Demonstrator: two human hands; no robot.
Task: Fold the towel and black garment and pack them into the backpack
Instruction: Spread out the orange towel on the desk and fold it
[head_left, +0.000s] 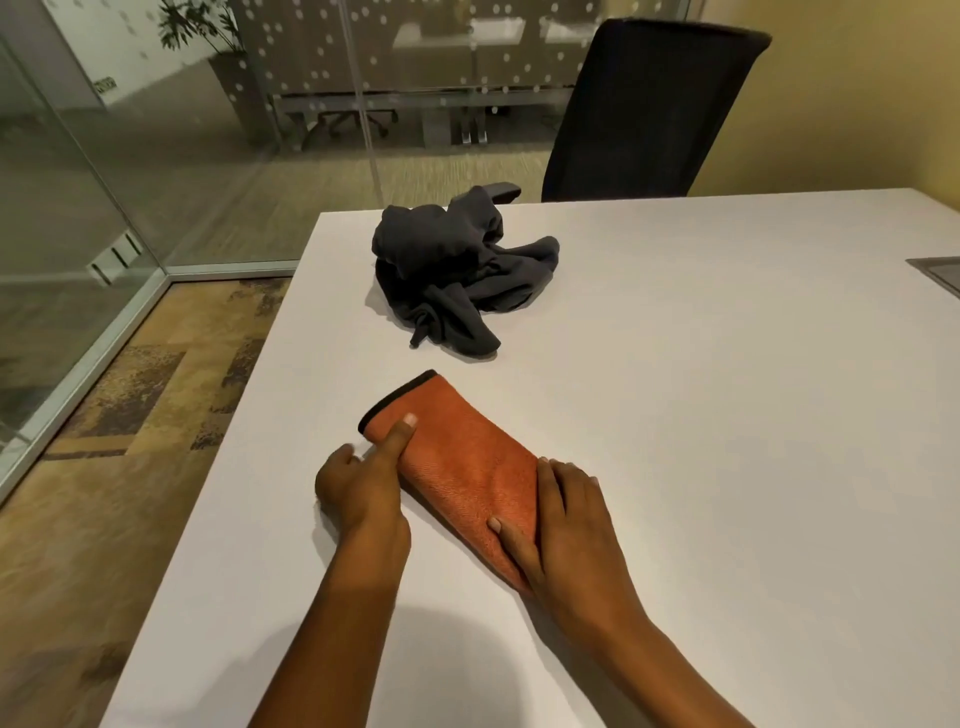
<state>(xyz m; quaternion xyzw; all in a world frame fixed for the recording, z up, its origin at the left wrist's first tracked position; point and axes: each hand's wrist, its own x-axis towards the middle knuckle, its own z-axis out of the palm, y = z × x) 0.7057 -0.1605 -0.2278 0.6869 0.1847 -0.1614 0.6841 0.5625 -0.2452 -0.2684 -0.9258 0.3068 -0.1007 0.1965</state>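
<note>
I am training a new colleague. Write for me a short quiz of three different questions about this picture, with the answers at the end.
1. True or false: the black garment is already folded.
2. Which thing do both hands touch?
A. the chair
B. the orange towel
C. the black garment
3. Fill in the missing word: the backpack is ____ in this view.

Key
1. False. It lies crumpled on the white table, beyond the towel.
2. B. The left hand has its thumb on the towel's far left part, and the right hand holds its near end with thumb on top.
3. Absent (not visible).
</note>
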